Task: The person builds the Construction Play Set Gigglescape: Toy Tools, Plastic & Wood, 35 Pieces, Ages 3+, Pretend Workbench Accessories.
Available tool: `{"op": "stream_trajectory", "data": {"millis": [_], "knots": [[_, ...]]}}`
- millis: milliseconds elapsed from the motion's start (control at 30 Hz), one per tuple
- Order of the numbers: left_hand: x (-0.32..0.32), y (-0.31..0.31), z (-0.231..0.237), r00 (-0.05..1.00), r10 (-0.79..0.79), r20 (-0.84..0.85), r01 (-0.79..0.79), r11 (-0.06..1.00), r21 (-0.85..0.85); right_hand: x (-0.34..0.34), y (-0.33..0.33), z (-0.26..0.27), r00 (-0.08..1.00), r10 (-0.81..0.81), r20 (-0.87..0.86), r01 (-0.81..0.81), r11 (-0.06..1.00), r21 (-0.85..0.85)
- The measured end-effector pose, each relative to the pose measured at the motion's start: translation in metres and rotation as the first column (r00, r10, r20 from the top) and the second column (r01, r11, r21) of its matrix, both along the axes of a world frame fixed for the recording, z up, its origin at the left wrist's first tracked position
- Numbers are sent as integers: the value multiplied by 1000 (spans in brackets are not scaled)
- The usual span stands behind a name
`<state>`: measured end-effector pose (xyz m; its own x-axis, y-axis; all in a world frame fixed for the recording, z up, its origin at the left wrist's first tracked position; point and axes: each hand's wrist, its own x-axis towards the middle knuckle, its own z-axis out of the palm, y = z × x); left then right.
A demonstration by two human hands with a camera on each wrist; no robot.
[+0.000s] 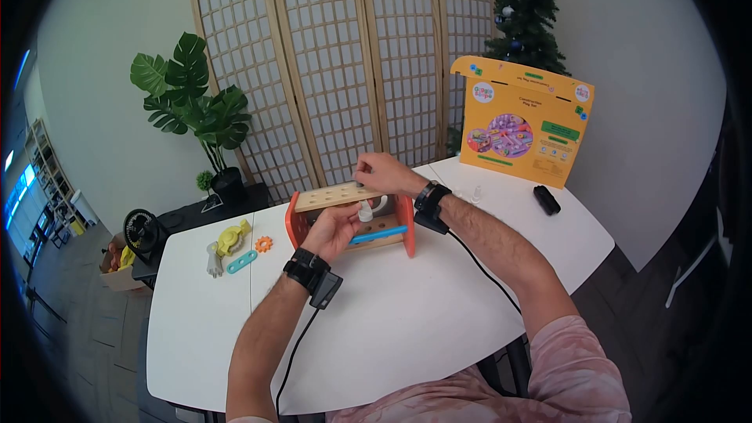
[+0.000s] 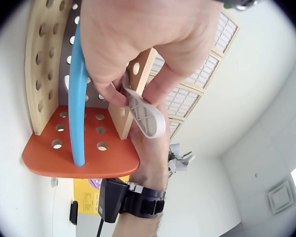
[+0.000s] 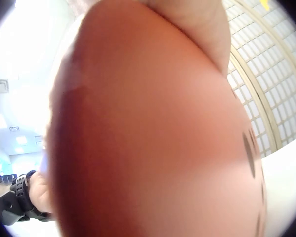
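My left hand (image 1: 332, 229) pinches a whitish plastic toy piece (image 2: 149, 117) between thumb and fingers. The piece has a rounded end and a ribbed face, and it lies close against the upper wooden plank (image 2: 133, 96) of a toy workbench. On that bench are red-orange end panels (image 1: 296, 221), planks with holes and a blue bar (image 2: 77, 98) across the front. My right hand (image 1: 384, 175) is at the right end of the top plank (image 1: 329, 197), fingers bent down to it; I cannot tell what they hold. An end panel (image 3: 153, 123) fills most of the right wrist view.
Left on the white table (image 1: 337, 329) lie a yellow toy piece (image 1: 232, 240), a grey piece (image 1: 214, 260), a teal strip (image 1: 242, 262) and an orange gear (image 1: 264, 244). A yellow box (image 1: 521, 121) stands at the back right, near a black case (image 1: 546, 200) and small clear pieces (image 1: 476, 194).
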<state>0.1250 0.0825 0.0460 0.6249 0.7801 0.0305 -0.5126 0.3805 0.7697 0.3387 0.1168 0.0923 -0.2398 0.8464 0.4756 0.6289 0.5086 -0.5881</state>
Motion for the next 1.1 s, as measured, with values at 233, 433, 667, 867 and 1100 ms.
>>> {"op": "stream_trajectory", "data": {"millis": [233,433,667,867,1100], "knots": [[0,-4,2,1000,-3,10,2,1000,8,-2,2,-2,999,36,-6,-36,994,103],[0,-5,5,1000,-3,-3,3,1000,1,-1,-11,11,987,-81,140,98,989,-115],[-1,-1,-1,1000,-16,-2,16,1000,19,1,2,1,999,26,25,-25,1000,-15],[-2,-2,1,1000,-24,6,24,1000,14,-1,2,-3,998,-54,-44,54,999,6],[-3,-5,5,1000,-19,-16,19,999,25,-3,-6,4,998,-60,31,62,996,-61]]}}
